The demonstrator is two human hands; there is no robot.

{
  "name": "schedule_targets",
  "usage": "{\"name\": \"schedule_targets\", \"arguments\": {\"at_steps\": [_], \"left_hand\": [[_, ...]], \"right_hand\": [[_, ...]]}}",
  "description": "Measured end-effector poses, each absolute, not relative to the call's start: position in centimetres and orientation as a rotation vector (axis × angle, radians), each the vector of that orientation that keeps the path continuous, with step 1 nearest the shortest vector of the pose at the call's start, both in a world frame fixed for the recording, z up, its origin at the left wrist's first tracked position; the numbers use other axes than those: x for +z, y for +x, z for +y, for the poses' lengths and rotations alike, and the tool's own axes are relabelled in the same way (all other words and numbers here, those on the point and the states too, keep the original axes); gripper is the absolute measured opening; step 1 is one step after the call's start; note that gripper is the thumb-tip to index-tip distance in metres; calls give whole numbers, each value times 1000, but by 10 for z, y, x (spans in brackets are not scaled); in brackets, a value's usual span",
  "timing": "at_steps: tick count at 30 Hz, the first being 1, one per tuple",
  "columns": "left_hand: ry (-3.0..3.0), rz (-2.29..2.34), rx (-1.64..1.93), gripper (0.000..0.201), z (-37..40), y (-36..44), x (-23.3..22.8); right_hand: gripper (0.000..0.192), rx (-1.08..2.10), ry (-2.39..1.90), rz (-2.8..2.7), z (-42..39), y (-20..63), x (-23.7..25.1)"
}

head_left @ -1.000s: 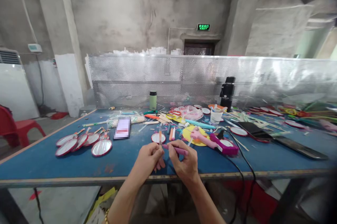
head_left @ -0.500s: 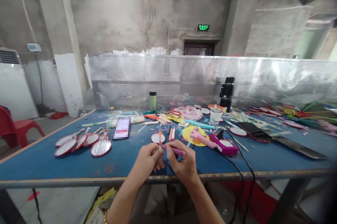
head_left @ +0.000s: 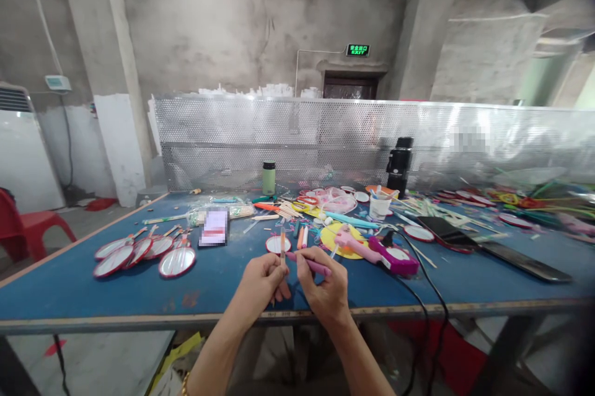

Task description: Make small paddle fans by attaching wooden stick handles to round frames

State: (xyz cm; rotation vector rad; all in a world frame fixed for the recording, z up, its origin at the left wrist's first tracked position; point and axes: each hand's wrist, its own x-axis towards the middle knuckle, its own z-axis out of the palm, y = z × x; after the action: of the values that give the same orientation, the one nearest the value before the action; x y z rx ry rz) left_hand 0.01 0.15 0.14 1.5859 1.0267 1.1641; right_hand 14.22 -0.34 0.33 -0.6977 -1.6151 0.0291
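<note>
Blue table (head_left: 93, 284), perforated metal screen (head_left: 325, 136), concrete walls (head_left: 232, 24)

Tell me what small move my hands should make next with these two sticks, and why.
Probably ease the pink stick in your right hand a little further left against the upright orange stick that your left hand pinches. Their ends nearly meet between your fingertips above the blue table, so a short nudge should join them.

Bare blue table (head_left: 69, 297) lies open at nine o'clock of the left hand (head_left: 263, 281); round mirrors (head_left: 144, 250) crowd ten o'clock, glue gun (head_left: 372, 251) and black cable (head_left: 421, 297) block two to three o'clock.
</note>
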Motion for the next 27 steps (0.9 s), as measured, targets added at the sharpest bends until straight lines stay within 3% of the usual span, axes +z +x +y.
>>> {"name": "schedule_targets", "arguments": {"at_steps": [27], "left_hand": [[1597,997,1163,31,0,0,3]], "right_hand": [[15,31,-697,-1641,-3,141,7]]}}
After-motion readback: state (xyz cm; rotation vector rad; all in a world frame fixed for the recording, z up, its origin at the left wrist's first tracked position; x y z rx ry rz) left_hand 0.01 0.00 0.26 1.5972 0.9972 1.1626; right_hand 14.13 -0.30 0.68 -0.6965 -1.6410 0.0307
